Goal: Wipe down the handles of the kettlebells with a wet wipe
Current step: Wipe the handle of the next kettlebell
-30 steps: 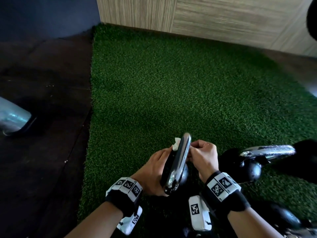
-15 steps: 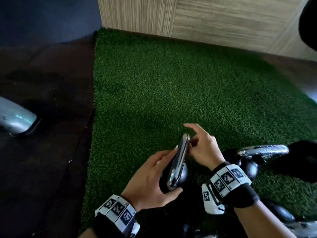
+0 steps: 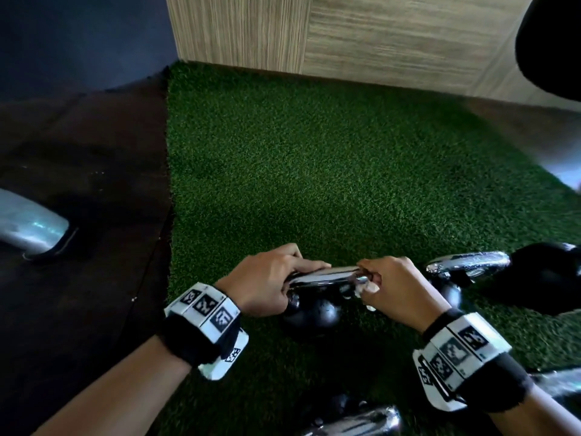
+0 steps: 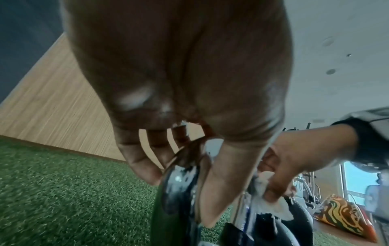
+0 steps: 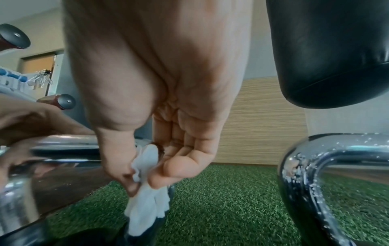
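Note:
A small black kettlebell (image 3: 311,314) with a chrome handle (image 3: 327,275) stands on the green turf between my hands. My left hand (image 3: 276,278) grips the left end of that handle, fingers over the top and thumb (image 4: 223,186) down its near side. My right hand (image 3: 399,287) pinches a crumpled white wet wipe (image 3: 367,289) against the handle's right end. The right wrist view shows the wipe (image 5: 147,188) squeezed between thumb and fingers beside the chrome bar (image 5: 63,159).
A second kettlebell's wet chrome handle (image 3: 468,262) lies just right of my right hand, seen close as a chrome handle (image 5: 328,159). More chrome handles (image 3: 355,423) sit at the bottom edge. Green turf (image 3: 314,168) stretches ahead to a wood-panel wall (image 3: 377,36). Dark flooring (image 3: 78,215) is on the left.
The kettlebell handle turned from pointing away from me to lying crosswise. My left hand moved from its side to grip the left end; my right hand now pinches the wipe at the right end.

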The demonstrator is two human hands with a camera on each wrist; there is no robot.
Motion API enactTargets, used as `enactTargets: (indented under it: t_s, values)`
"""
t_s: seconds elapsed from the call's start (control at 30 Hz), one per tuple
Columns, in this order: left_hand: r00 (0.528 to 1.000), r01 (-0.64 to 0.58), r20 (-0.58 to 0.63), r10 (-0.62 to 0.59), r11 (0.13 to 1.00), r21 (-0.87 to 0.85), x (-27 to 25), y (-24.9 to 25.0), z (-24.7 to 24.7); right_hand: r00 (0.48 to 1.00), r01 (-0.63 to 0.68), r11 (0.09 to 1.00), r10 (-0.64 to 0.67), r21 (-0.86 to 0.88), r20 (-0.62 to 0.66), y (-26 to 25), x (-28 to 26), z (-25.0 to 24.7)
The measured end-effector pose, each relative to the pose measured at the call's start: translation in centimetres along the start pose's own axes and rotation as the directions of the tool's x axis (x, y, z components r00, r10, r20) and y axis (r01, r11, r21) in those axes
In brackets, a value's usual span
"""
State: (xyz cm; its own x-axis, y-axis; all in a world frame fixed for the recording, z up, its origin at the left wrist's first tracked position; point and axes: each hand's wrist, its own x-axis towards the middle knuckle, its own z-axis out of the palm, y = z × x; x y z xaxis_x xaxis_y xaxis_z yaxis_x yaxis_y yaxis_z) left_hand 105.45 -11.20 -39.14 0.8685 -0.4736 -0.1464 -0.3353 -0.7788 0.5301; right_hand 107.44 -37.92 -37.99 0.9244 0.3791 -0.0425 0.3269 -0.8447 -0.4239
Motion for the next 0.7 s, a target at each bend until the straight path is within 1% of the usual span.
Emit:
enactTargets:
  t_s: [0.07, 0.13, 0.23, 0.3, 0.33, 0.4, 0.43, 0.47, 0.53, 0.6, 0.67, 0.7]
  values:
    - [1.000, -0.003, 0.011, 0.003, 1.000, 0.011, 0.1, -0.1, 0.0, 1.000, 0.000, 1.000, 0.000, 0.009, -0.014, 0.4, -0.6, 0.3]
    - [1.000, -0.004, -0.016, 0.004, 1.000, 0.009, 0.0, 0.2, 0.4, 0.999, 0.013, 0.999, -0.012, 0.041, -0.031, 0.7, -0.9, 0.4]
    - [0.998, 0.008, -0.055, -0.007, 1.000, 0.015, -0.4, 0.9, 1.0, 0.997, 0.050, 0.998, -0.049, 0.023, -0.056, 1.0, -1.0, 0.6]
    - [0.997, 0.021, -0.077, -0.017, 0.998, 0.052, -0.7, 1.3, 1.1, 0.998, 0.027, 0.999, -0.025, 0.030, -0.054, 1.2, -0.9, 0.5]
    - [0.996, 0.036, -0.090, -0.029, 0.997, 0.075, -0.7, 1.6, 1.0, 1.000, -0.002, 0.999, 0.004, 0.049, -0.027, 1.2, -0.9, 0.3]
    - [0.993, 0.073, -0.101, -0.061, 0.990, 0.122, -0.7, 2.4, 0.8, 0.995, -0.055, 0.996, 0.050, 0.069, 0.083, 1.2, -1.1, -0.6]
    - [0.992, 0.091, -0.098, -0.078, 0.986, 0.141, -0.8, 3.0, 0.6, 0.988, -0.064, 0.997, 0.056, 0.053, 0.141, 1.2, -1.5, -1.3]
    - [0.992, 0.088, -0.106, -0.071, 0.981, 0.171, -0.7, 3.8, 0.4, 0.982, -0.065, 0.997, 0.059, 0.029, 0.178, 1.2, -2.1, -2.1]
    - [0.990, 0.015, -0.139, 0.014, 0.979, 0.202, -0.5, 5.8, 0.1, 0.974, -0.073, 0.997, 0.072, -0.004, 0.216, 1.8, -3.8, -4.4]
    - [0.977, -0.083, -0.182, 0.107, 0.987, 0.137, 0.0, 8.4, 0.1, 0.976, -0.098, 0.995, 0.091, 0.024, 0.198, 2.8, -5.8, -7.2]
    - [0.962, -0.149, -0.225, 0.152, 0.988, 0.034, 1.0, 11.3, 0.5, 0.990, -0.106, 0.991, 0.097, 0.079, 0.102, 4.5, -7.3, -9.6]
    - [0.959, -0.157, -0.240, 0.152, 0.988, 0.000, 1.8, 12.7, 0.9, 0.995, -0.100, 0.991, 0.097, 0.093, 0.035, 5.6, -7.7, -10.6]
